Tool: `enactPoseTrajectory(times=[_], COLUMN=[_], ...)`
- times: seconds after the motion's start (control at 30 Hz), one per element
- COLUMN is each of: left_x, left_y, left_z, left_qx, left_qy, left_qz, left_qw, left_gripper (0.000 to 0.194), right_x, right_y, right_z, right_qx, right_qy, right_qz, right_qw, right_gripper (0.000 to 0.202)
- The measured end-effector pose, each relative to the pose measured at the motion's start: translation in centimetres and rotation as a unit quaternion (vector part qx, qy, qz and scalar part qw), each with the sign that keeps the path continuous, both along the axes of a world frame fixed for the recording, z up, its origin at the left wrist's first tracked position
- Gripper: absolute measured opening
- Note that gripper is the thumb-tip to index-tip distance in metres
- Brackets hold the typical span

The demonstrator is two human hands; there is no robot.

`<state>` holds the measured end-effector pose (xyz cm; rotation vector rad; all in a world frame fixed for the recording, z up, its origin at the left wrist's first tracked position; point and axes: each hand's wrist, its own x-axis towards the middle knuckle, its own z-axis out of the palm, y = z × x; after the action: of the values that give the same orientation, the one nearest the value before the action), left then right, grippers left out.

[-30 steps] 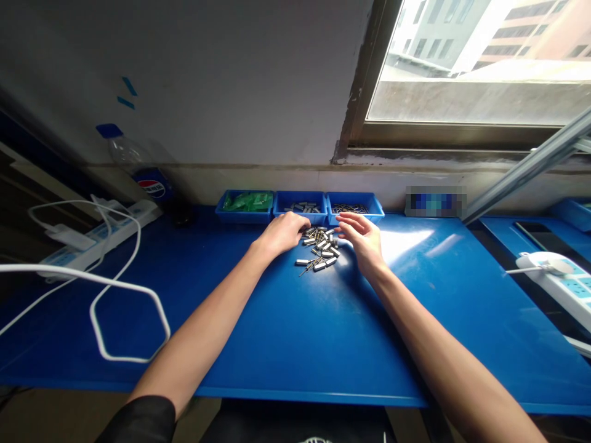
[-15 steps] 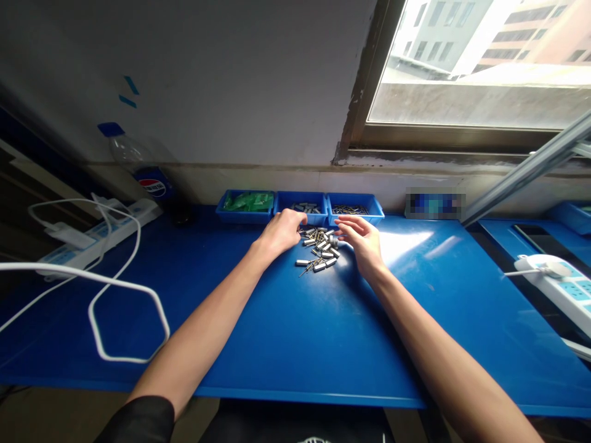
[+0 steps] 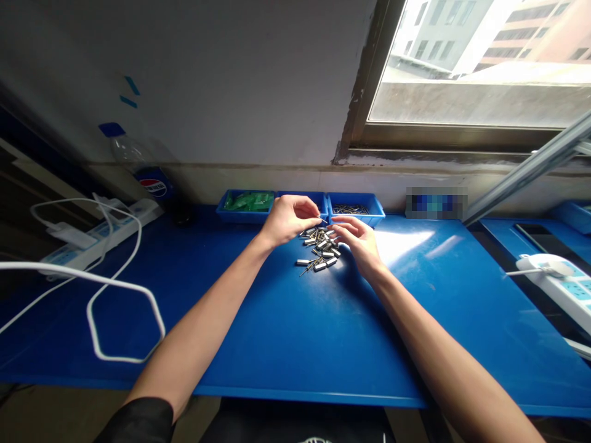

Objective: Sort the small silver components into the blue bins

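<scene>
My left hand is raised over the back of a small pile, thumb and forefinger pinched together on a thin metal pin that points right. Close by on the right, my right hand hovers at the pile's edge with its fingers loosely bent and apart; I make out nothing held in it. The pile of metal parts lies on the blue tabletop, mixing short silver cylinders and thin brass-coloured pins. Part of it is covered by my right fingers.
Behind the pile, three blue bins stand in a row: one with green pieces, a middle one mostly behind my left hand, and one with thin pins. A cola bottle, white cable and power strips lie to the sides.
My left hand has lifted and moved right, now showing a thin pin between its fingertips. My right hand has shifted slightly left, its fingertips nearer the pin.
</scene>
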<state>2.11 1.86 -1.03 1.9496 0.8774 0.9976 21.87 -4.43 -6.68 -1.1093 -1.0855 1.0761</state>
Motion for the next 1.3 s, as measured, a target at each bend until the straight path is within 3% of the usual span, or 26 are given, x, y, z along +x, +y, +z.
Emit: enactPoseTrajectory(times=[0.13, 0.37, 0.6, 0.73, 0.83, 0.9, 1.0, 1.07, 1.2, 1.3], left_x=[0.0, 0.1, -0.5, -1.1, -1.3, -1.3, -1.2, -1.2, -1.4, -1.6], left_y=[0.3, 0.3, 0.8, 1.0, 0.9, 0.7, 0.5, 0.5, 0.6, 0.8], left_z=[-0.5, -0.9, -1.3, -1.7, -1.6, -1.5, -1.3, -1.3, -1.4, -1.5], left_qx=[-0.031, -0.032, 0.061, 0.065, 0.048, 0.043, 0.041, 0.04, 0.036, 0.035], left_qy=[-0.013, 0.017, 0.137, 0.246, 0.293, 0.307, 0.316, 0.315, 0.316, 0.327], left_qz=[-0.018, -0.053, 0.025, 0.037, 0.036, 0.033, 0.03, 0.028, 0.032, 0.039], left_qw=[0.999, 0.998, 0.988, 0.966, 0.954, 0.95, 0.947, 0.948, 0.948, 0.943], left_gripper=[0.028, 0.021, 0.01, 0.015, 0.021, 0.022, 0.023, 0.023, 0.025, 0.028], right_x=[-0.3, -0.3, 0.6, 2.1, 5.5, 8.9, 14.1, 16.5, 18.7, 19.9], right_y=[-0.2, -0.2, 0.6, 1.0, 1.3, 1.6, 2.0, 2.2, 2.6, 3.2], right_z=[0.3, 0.3, -0.3, 0.1, 0.8, 0.9, 0.2, -0.7, -2.4, -2.8], right_qx=[-0.01, -0.013, 0.048, 0.08, 0.088, 0.054, -0.091, -0.19, -0.237, -0.231], right_qy=[0.052, 0.053, 0.047, -0.049, -0.203, -0.325, -0.472, -0.51, -0.563, -0.556], right_qz=[0.04, 0.041, -0.079, -0.139, -0.257, -0.346, -0.381, -0.374, -0.342, -0.358], right_qw=[0.998, 0.998, 0.995, 0.986, 0.941, 0.879, 0.789, 0.751, 0.714, 0.714], right_gripper=[0.036, 0.032, 0.044, 0.047, 0.044, 0.05, 0.064, 0.066, 0.061, 0.063])
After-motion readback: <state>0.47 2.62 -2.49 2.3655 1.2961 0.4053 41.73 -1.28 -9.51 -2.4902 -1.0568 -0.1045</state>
